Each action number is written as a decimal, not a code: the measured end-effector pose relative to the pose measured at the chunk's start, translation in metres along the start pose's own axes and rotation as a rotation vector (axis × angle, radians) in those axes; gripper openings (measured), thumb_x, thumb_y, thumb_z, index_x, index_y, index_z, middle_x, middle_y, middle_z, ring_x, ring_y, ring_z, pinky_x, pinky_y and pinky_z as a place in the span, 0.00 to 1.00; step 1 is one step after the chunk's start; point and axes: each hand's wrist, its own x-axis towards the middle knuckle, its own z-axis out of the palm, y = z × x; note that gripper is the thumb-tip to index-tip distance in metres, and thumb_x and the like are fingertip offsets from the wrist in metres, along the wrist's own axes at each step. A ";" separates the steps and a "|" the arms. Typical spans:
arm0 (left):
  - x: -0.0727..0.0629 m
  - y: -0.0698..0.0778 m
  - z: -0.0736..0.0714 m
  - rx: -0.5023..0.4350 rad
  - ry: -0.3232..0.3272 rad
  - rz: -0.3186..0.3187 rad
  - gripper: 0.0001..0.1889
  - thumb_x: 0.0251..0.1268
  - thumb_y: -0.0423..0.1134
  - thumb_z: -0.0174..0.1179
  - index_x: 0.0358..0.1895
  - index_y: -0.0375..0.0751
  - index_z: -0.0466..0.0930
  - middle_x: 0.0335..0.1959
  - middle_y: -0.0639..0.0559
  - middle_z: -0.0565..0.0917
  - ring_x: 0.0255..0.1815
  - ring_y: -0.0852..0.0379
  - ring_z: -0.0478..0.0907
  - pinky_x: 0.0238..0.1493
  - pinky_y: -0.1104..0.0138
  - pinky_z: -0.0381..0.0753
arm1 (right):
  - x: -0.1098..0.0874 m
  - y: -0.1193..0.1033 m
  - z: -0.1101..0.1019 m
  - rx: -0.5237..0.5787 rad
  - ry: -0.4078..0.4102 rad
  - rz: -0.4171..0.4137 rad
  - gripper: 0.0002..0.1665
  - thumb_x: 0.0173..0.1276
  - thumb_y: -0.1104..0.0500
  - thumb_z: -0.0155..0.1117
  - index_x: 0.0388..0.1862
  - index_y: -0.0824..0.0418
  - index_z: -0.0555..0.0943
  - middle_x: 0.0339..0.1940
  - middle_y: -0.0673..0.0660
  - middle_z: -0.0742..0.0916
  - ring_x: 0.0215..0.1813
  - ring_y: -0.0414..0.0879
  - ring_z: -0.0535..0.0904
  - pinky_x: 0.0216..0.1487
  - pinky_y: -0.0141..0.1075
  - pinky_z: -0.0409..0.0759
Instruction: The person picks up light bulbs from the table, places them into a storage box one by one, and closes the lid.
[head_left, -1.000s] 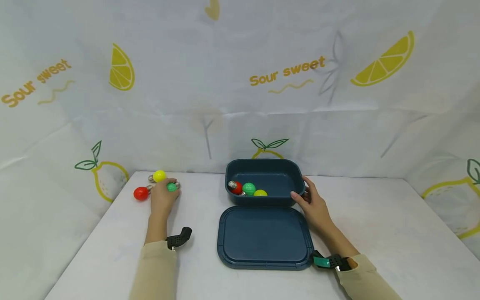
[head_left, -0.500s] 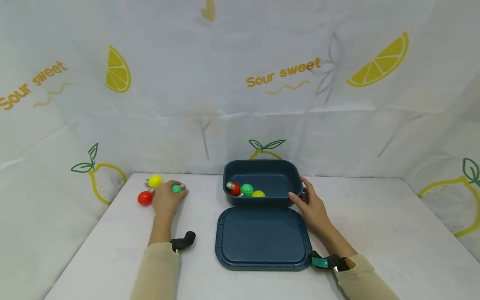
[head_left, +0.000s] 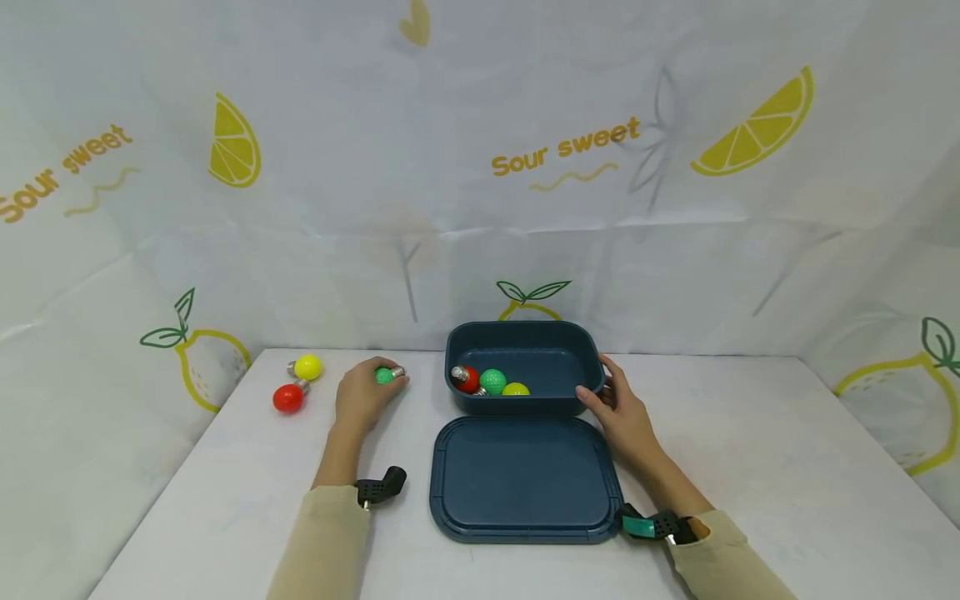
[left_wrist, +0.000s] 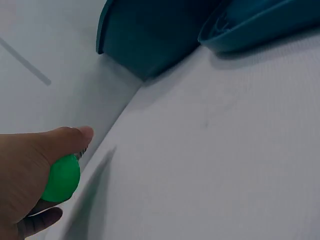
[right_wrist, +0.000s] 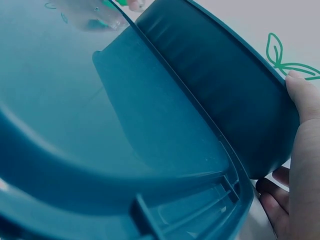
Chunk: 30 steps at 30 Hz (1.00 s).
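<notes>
Between its thumb and fingers my left hand (head_left: 362, 396) pinches a green light bulb (head_left: 384, 376), its silver screw base pointing right. The same green bulb (left_wrist: 64, 179) appears raised over the white surface in the left wrist view. My right hand (head_left: 628, 421) grips the right end of a dark blue box (head_left: 562, 367), thumb on the rim and fingers around the side. Inside the box, at its left, lie a red bulb (head_left: 468, 381), a green bulb (head_left: 492, 382) and a yellow bulb (head_left: 515, 389).
A dark blue lid (head_left: 525, 479) lies flat in front of the box. At the table's far left are another red bulb (head_left: 288, 398) and another yellow bulb (head_left: 307, 367). A white curtain with lemon prints (head_left: 450, 192) hangs directly behind the table.
My left hand has carried the green bulb to the right, away from the red and yellow bulbs and closer to the box. The right hand keeps its grip on the box.
</notes>
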 end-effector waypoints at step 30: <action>-0.003 0.056 -0.002 -0.067 0.044 0.333 0.17 0.64 0.46 0.70 0.53 0.44 0.84 0.52 0.46 0.86 0.53 0.47 0.78 0.51 0.52 0.83 | 0.001 0.001 0.001 0.006 0.001 0.004 0.45 0.76 0.41 0.57 0.84 0.48 0.49 0.73 0.73 0.73 0.68 0.68 0.77 0.67 0.62 0.75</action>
